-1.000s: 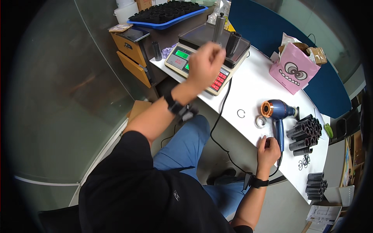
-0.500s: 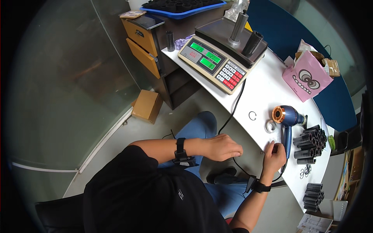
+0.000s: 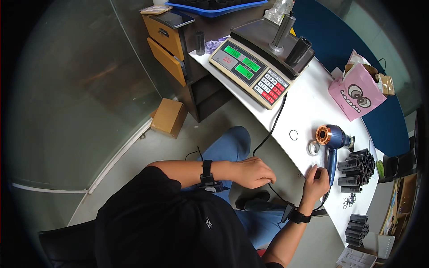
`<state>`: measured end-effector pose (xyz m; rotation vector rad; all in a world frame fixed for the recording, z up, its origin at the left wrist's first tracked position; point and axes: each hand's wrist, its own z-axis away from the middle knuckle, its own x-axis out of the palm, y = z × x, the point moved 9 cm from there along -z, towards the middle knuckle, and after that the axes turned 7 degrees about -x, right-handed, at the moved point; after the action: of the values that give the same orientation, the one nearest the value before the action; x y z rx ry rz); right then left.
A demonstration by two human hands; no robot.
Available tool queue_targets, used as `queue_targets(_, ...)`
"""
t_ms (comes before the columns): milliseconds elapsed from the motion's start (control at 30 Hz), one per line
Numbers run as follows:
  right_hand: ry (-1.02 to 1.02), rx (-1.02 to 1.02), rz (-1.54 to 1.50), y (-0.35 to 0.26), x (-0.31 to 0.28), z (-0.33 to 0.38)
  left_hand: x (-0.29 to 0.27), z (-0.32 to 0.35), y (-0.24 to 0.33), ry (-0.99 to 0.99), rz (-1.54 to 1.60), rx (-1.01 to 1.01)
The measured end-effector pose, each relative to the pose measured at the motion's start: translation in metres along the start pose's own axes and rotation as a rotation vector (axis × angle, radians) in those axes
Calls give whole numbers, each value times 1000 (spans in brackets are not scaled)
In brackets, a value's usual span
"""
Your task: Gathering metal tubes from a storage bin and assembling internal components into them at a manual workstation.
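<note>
On the white tabletop (image 3: pixel 308 109), a beige plastic electronic scale (image 3: pixel 257 75) with green-lit digits bears a grey metal post (image 3: pixel 282 33) and a black tube (image 3: pixel 299 52). The left hand (image 3: pixel 254 172) curls off the table edge; the right hand (image 3: pixel 316 185) bends its fingers beside a blue, copper-grilled hair dryer (image 3: pixel 335 135) lying there; neither's grip is clear. Black cylinders (image 3: pixel 355 167) lie stacked rightward.

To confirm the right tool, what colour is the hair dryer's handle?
The hair dryer's handle is dark blue, best seen in the head view.

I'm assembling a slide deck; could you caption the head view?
Right hand beside a blue hair dryer, left hand short of the white table, which bears a digital scale and black tubes.
</note>
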<state>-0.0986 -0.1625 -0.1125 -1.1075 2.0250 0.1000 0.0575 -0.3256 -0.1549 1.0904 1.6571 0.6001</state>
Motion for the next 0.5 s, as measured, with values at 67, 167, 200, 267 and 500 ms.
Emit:
queue_targets(67,13,-1,-7,-1,-1,-1,0,-1,1,-5,8,-15)
queue_targets(167,5,0,-5,1,-1,0,-4,-2,5,11,36,-7)
queue_targets(200,1,0,-4,1,-1,0,-5,-2,6,19,50,-3)
queue_targets(267,4,0,-5,0,-1,-1,-5,-2,3,4,25,3)
queue_targets(500,-2,10,7,0,-1,0,0,-1,2,-72,-96,13)
